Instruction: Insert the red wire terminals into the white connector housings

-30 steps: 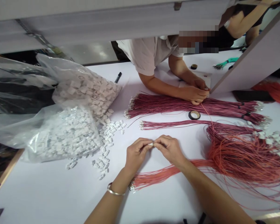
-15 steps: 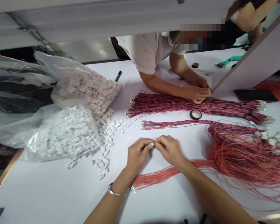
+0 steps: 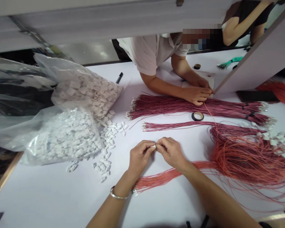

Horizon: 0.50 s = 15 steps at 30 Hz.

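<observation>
A small white plastic connector (image 3: 154,146) is pinched between the thumb and forefinger of my left hand (image 3: 139,156). My right hand (image 3: 171,151) meets it at the connector's right end, thumb and fingertips pressed together; what they hold is hidden. Below both hands lies a bundle of orange-red wires (image 3: 161,178), its metal-tipped ends near my left wrist. Loose white connectors (image 3: 106,155) are scattered to the left of my hands. Beyond my hands runs a thin bundle of dark red wires (image 3: 171,126).
Two clear bags, one of small white connectors (image 3: 68,136) and one of larger white pieces (image 3: 85,91), stand at left. A tangled wire heap (image 3: 247,155) fills the right. Across the table, a co-worker's hands (image 3: 197,95) work above a thick wire bundle (image 3: 156,107), near a tape roll (image 3: 197,116).
The view has shifted slightly. My two hands keep the same pinch, with the right fingertips slightly closer to the connector.
</observation>
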Available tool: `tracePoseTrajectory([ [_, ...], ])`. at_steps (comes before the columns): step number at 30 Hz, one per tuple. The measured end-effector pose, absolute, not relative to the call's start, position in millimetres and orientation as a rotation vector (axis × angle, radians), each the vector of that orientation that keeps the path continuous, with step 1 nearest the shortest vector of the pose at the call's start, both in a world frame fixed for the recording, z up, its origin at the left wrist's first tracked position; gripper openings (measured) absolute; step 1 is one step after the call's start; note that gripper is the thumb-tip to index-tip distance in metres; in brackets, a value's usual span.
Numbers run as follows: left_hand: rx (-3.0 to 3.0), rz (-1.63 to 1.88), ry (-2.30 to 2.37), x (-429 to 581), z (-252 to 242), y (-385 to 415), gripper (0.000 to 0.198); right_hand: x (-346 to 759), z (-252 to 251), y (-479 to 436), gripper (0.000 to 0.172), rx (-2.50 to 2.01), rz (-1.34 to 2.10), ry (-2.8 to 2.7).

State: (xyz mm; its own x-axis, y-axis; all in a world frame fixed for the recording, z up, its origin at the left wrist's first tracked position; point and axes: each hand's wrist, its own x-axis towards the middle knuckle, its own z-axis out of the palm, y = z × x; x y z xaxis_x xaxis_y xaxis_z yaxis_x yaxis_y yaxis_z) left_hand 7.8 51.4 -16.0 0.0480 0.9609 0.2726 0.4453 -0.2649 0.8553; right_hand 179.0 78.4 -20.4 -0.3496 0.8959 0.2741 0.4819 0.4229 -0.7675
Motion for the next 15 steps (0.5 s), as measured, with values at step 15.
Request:
tracePoseTrajectory([
  [15,1.519,1.127,1.414,9.6,-10.9,47.9,0.011,177.3,-15.3,76.8,0.013,-1.132,0.962,-1.833],
])
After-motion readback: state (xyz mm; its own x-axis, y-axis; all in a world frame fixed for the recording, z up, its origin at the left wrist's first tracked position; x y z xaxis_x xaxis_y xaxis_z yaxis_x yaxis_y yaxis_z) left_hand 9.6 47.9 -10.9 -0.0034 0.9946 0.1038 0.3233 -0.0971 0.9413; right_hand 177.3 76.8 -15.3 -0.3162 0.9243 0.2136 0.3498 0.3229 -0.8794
